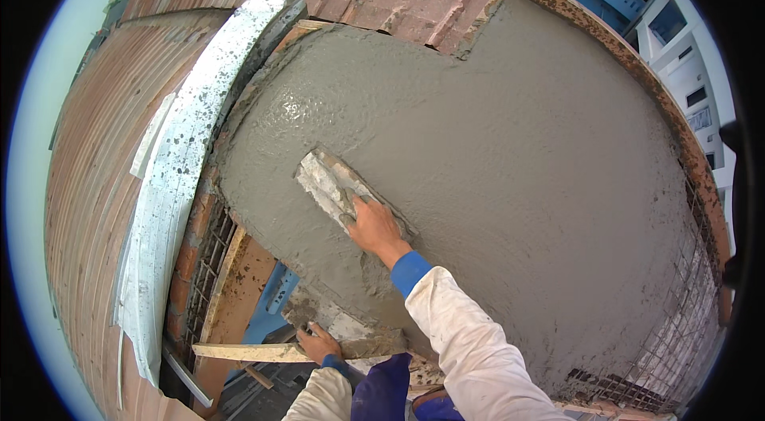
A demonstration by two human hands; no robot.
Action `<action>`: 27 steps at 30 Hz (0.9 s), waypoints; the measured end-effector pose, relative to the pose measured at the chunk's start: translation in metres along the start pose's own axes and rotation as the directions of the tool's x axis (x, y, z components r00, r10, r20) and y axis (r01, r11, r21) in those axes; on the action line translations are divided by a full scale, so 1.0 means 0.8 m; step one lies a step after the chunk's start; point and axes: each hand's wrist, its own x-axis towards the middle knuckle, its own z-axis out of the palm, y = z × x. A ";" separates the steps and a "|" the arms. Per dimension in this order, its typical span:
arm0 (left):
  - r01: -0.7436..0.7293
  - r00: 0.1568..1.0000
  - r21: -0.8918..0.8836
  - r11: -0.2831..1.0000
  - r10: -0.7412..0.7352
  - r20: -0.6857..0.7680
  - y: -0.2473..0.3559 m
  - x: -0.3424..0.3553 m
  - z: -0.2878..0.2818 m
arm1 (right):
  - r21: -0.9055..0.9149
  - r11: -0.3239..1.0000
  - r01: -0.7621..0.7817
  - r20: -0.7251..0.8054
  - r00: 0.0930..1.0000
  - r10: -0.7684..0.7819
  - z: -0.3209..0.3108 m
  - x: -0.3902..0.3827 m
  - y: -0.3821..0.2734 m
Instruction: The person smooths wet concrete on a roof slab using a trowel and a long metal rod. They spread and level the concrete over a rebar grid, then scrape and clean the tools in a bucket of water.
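Observation:
My right hand grips a flat, cement-smeared float lying on wet grey concrete, left of the slab's middle. Lower down, my left hand has its fingers curled on a mortar-caked board at the slab's near edge, just above a narrow wooden strip. The concrete is glossy and rougher above the float and lumpy below it.
Wooden formwork edges the slab, with exposed steel mesh at right. A speckled metal sheet and corrugated roofing lie left. An opening with planks drops away at lower left. Buildings stand beyond the right edge.

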 end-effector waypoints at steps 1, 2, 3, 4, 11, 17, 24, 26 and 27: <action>0.077 0.997 0.053 0.996 -0.078 0.018 0.005 0.000 0.002 | -0.029 1.000 -0.001 0.013 1.000 0.001 0.012 0.017 -0.010; 0.079 0.996 0.089 0.993 -0.081 0.023 0.008 0.000 0.003 | 0.009 1.000 -0.007 0.010 1.000 0.007 0.027 0.036 -0.024; 0.067 0.997 0.134 0.989 -0.069 0.015 0.011 0.000 0.003 | 0.041 0.999 -0.030 -0.011 0.999 0.031 0.043 0.060 -0.040; 0.071 0.996 0.131 0.989 -0.077 0.044 0.012 0.002 0.001 | 0.086 0.995 -0.042 -0.022 0.999 0.044 0.059 0.087 -0.058; 0.095 0.978 0.172 0.980 -0.124 0.166 0.009 0.007 -0.003 | 0.140 0.973 -0.185 -0.279 0.935 0.218 0.071 0.236 -0.091; -0.058 0.997 0.178 0.982 0.049 0.055 0.001 0.009 0.002 | 0.288 0.867 -0.405 -0.609 0.622 0.493 -0.073 0.270 0.013; -0.039 0.993 0.220 0.975 0.013 0.116 -0.012 0.011 0.014 | 0.382 0.752 -0.537 -0.741 0.308 0.597 -0.252 0.075 0.231; -0.070 0.996 0.234 0.970 0.054 0.073 -0.017 0.012 0.018 | 0.441 0.698 -0.564 -0.738 0.215 0.640 -0.290 -0.014 0.293; -0.068 0.997 0.247 0.967 0.054 0.063 -0.020 0.013 0.020 | 0.474 0.679 -0.560 -0.739 0.166 0.653 -0.305 -0.060 0.323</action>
